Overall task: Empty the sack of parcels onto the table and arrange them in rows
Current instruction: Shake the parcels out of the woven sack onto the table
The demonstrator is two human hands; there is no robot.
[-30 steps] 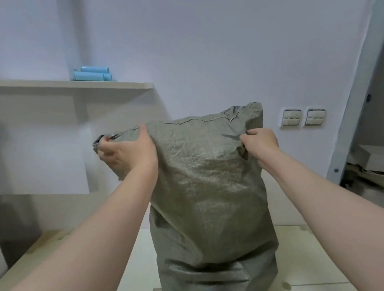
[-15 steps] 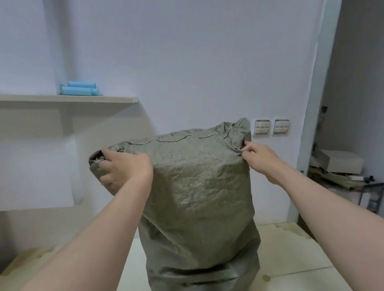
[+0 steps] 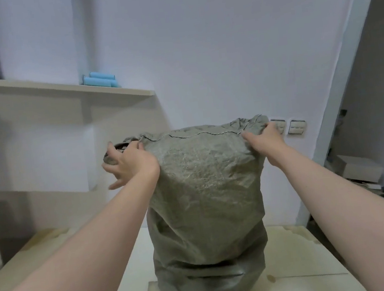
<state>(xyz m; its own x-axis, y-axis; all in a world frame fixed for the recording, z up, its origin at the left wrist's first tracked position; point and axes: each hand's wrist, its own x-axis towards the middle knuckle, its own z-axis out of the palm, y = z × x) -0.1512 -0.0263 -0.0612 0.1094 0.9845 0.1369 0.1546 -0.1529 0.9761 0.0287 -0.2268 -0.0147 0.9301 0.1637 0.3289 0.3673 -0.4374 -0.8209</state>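
A grey-green woven sack (image 3: 204, 192) stands tall on the pale table (image 3: 298, 253), its stitched seam running along the top edge. My left hand (image 3: 131, 164) holds the top left corner between thumb and forefinger, the other fingers spread out to the left. My right hand (image 3: 264, 139) grips the top right corner, thumb on the near face. The sack bulges in the middle and creases near its base. No parcels show; the cloth hides whatever is inside.
A wall shelf (image 3: 56, 87) at the left carries blue rolls (image 3: 100, 79). Wall switches (image 3: 289, 126) sit just behind my right hand. A slanted white door frame (image 3: 340, 91) and a cluttered side stand with a box (image 3: 360, 169) are at the right.
The sack's top has sunk lower and spread wider. My left hand's fingers have loosened and splayed out. The view has tilted and shifted left.
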